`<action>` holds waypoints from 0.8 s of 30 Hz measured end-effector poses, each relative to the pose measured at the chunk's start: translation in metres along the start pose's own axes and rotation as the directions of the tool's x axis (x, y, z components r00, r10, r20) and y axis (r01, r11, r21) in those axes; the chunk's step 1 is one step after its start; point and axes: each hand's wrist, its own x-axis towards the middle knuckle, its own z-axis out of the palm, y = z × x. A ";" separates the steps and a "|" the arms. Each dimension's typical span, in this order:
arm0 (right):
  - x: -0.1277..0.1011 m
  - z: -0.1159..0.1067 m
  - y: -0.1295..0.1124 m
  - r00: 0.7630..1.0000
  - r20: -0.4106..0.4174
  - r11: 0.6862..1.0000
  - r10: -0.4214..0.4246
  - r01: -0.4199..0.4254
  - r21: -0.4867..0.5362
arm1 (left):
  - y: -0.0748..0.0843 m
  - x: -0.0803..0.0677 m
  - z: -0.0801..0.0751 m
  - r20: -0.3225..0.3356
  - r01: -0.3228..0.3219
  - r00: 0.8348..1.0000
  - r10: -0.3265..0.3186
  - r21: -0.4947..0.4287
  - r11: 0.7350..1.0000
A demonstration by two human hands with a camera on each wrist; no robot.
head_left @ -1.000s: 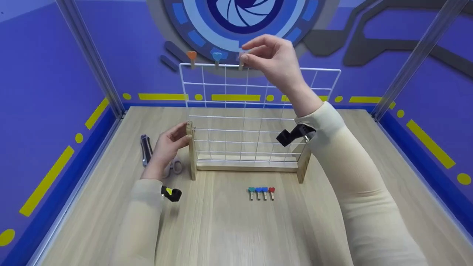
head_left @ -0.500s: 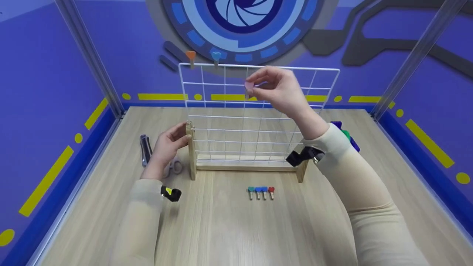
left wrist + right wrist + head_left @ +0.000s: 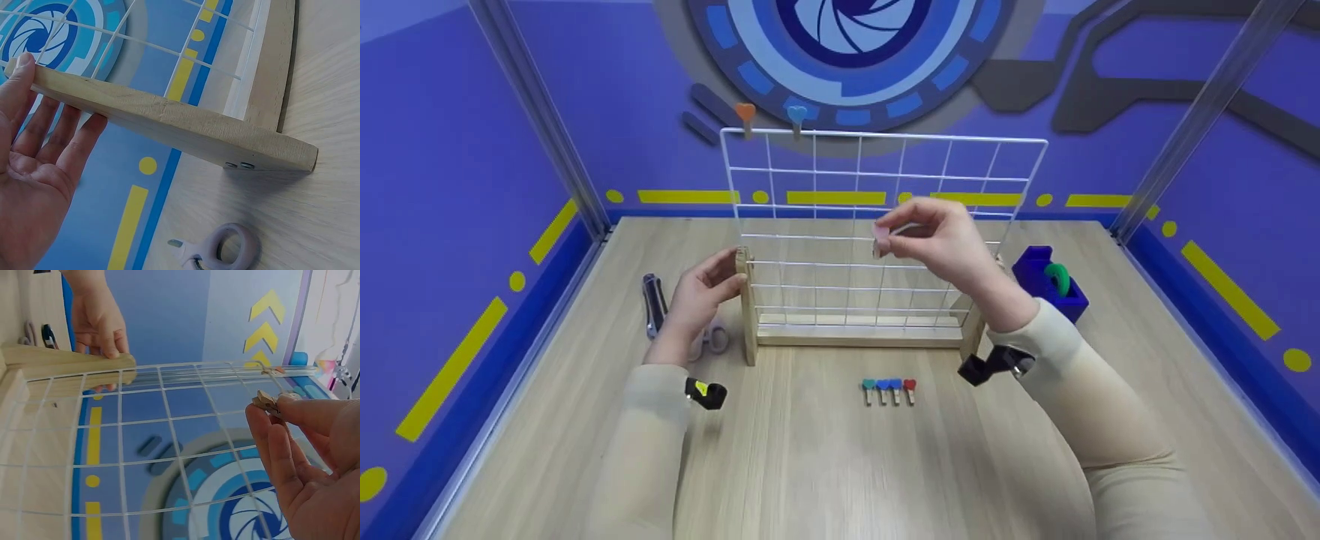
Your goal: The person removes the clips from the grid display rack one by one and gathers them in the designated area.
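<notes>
While my right hand [image 3: 941, 244] pinches a small pink heart-topped wooden clothespin [image 3: 880, 238] between thumb and fingertips, it holds it in the air in front of the white wire grid panel [image 3: 885, 225], about halfway up the mesh; in the right wrist view the wooden legs of that clothespin [image 3: 267, 402] poke out from my curled fingers [image 3: 287, 455], close to the wires. My left hand [image 3: 701, 292] rests against the left wooden upright post [image 3: 748, 307] of the grid's stand, thumb on the near face and straight fingers behind it, and the left wrist view shows the fingers [image 3: 53, 132] laid flat along the post [image 3: 169, 121] rather than wrapped round it. Two more heart clothespins sit clipped on the grid's top wire near its left corner, an orange one [image 3: 745, 116] and a light blue one [image 3: 797, 118] just beside it. On the pale wood-grain desk [image 3: 825, 465], in front of the stand's base, I see a tight row of four small heart clothespins [image 3: 889, 390], teal, two blue and red, lying side by side. Left of my left hand lie a dark utility knife [image 3: 653, 304] and a pair of scissors with lilac handles [image 3: 714, 337], the scissors partly hidden by my wrist. At the right end of the stand stands a blue tape dispenser with a green roll [image 3: 1050, 281].
</notes>
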 end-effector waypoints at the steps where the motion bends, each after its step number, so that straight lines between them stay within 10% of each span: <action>1: -0.003 0.001 0.004 1.000 0.003 1.000 0.013 -0.013 0.003 | 0.001 0.000 0.000 0.003 0.001 1.000 -0.001 0.001 1.000; 14: -0.049 0.008 0.051 0.990 0.026 0.990 0.138 -0.139 0.019 | 0.024 -0.013 0.005 0.018 -0.005 1.000 0.005 -0.007 1.000; 24: -0.085 0.020 0.084 0.970 0.062 0.972 0.235 -0.234 -0.024 | 0.006 -0.003 0.000 0.011 -0.016 1.000 0.016 -0.025 1.000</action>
